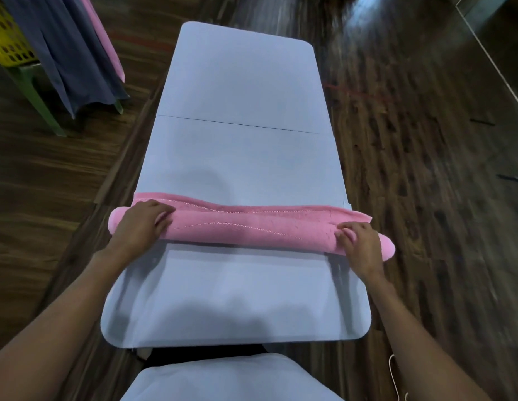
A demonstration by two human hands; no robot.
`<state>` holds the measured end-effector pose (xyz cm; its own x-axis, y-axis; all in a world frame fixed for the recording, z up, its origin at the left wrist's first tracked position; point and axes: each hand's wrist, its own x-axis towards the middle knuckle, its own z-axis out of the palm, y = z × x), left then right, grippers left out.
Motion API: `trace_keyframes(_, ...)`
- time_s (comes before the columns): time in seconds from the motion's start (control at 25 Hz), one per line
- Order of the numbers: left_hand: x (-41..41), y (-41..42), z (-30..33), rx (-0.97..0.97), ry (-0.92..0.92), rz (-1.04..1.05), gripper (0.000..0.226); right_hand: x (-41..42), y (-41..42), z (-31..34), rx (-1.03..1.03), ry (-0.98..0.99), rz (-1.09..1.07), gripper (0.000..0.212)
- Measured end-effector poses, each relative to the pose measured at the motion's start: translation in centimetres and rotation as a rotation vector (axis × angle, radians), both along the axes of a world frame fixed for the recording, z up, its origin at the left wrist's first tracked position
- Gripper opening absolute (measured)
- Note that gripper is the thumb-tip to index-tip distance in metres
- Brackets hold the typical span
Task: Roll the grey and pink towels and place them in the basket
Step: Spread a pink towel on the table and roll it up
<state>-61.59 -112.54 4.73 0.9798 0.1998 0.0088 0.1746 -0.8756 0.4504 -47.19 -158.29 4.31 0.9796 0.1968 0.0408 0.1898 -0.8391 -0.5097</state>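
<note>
A pink towel [246, 230] lies across the white table [240, 157] as a long roll, with a narrow flat strip still showing along its far side. Both roll ends stick out past the table's sides. My left hand [142, 224] rests on top of the roll near its left end, fingers curled over the far side. My right hand [359, 238] sits on the roll near its right end, fingertips curled onto the cloth. A yellow basket [8, 39] stands at the far left on a green stool. Grey towels [69, 53] hang beside it.
A second pink towel [107, 39] hangs behind the grey ones at the upper left. The green stool [34, 94] stands on the dark wooden floor [411, 140] that surrounds the table. A seam crosses the table's middle.
</note>
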Motion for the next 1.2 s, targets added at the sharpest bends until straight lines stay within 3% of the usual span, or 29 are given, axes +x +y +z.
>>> trace_keyframes(0.12,-3.3,-2.1,-2.3,0.165,-0.073,-0.028,0.045,-2.3,0.0,-1.9,-0.181,-0.133,0.086,0.045)
trace_keyframes(0.28,-2.9,-1.9,-4.2,0.179,0.063,-0.070,0.069,-1.2,-0.5,-3.4,-0.290,0.017,0.150,0.065)
trace_keyframes(0.56,-1.7,-0.6,-2.9,0.117,0.115,-0.118,0.046,-0.1,-0.7,-2.9,-0.229,0.074,0.200,0.051)
trace_keyframes(0.68,-4.0,-0.3,-1.7,-0.010,0.230,-0.194,0.048,-1.9,-2.4,-2.1,-0.189,0.225,0.323,0.065)
trace_keyframes(0.8,-2.4,0.6,-0.8,-0.146,0.330,-0.193,0.044,-0.6,-2.1,-1.1,-0.119,0.353,0.322,0.051)
trace_keyframes(0.96,-1.0,0.2,-0.3,-0.059,-0.002,-0.014,0.033,-0.6,-0.9,-0.4,-0.211,-0.002,0.157,0.058)
trace_keyframes(1.0,-1.7,-0.2,-0.7,-0.011,-0.035,-0.015,0.040,-1.5,-1.1,-0.6,-0.267,-0.031,0.170,0.060)
trace_keyframes(1.2,-3.2,0.1,-2.8,0.105,0.081,-0.146,0.075,-2.5,-3.2,-2.4,-0.472,0.048,0.242,0.071)
